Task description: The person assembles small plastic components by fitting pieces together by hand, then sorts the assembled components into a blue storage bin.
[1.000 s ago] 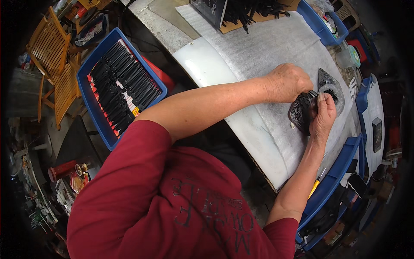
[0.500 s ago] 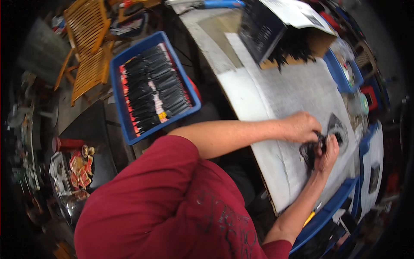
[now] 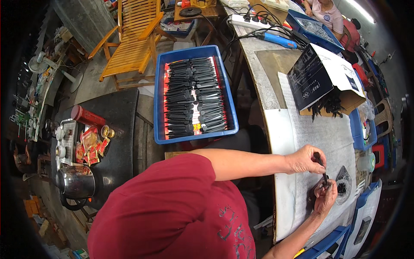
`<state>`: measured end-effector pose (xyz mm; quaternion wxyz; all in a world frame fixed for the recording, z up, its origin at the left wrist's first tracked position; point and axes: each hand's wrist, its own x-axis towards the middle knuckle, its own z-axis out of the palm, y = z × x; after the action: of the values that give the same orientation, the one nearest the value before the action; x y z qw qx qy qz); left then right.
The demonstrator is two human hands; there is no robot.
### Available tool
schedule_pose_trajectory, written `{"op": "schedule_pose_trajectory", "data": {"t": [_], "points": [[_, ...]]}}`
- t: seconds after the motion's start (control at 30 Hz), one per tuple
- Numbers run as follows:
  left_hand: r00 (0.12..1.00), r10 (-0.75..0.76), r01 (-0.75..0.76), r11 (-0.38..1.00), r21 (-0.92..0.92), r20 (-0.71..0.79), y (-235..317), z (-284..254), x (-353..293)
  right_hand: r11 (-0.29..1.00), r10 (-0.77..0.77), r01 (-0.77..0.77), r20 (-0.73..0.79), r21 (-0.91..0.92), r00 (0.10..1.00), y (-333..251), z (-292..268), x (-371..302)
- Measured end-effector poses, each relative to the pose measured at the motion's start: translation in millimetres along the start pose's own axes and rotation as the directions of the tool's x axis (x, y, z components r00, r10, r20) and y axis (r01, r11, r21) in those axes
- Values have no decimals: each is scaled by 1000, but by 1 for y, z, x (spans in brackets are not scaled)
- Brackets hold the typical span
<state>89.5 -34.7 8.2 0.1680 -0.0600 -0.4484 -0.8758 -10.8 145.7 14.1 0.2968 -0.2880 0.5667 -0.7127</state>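
Observation:
My left hand (image 3: pixel 305 161) pinches a slim black plastic piece (image 3: pixel 319 159) between thumb and fingers, above the work table. Just below it, my right hand (image 3: pixel 326 199) is closed with curled fingers at the lower end of the black piece. A small dark part seems to be at its fingertips, too small to make out. Beside my right hand lies a clear bag or tray (image 3: pixel 343 172) with small black parts (image 3: pixel 342 188) in it. The exact kind of the black piece cannot be told.
A blue crate (image 3: pixel 236 125) holds rows of black pointed pieces, left of the table (image 3: pixel 276 129). On the table's far part stands an open carton (image 3: pixel 308 82) with black pieces spilling out. A blue tool (image 3: pixel 276 40) and cables lie farther back. People sit at far right.
My view has swung, so the table and crate sit differently in the picture. The slim black piece now stands out in my left hand, and my hands are slightly more apart.

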Motion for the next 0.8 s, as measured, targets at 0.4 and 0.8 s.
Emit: {"op": "schedule_pose_trajectory", "data": {"t": [0.4, 0.8], "points": [[821, 267, 7, 879, 477, -505, 139, -155, -121, 1000, -25, 26, -81, 2, 996, 5, -21, 2], [403, 211, 235, 917, 324, -890, 93, -251, -169, 1000, -14, 12, -62, -29, 998, 9, -24, 1]]}}
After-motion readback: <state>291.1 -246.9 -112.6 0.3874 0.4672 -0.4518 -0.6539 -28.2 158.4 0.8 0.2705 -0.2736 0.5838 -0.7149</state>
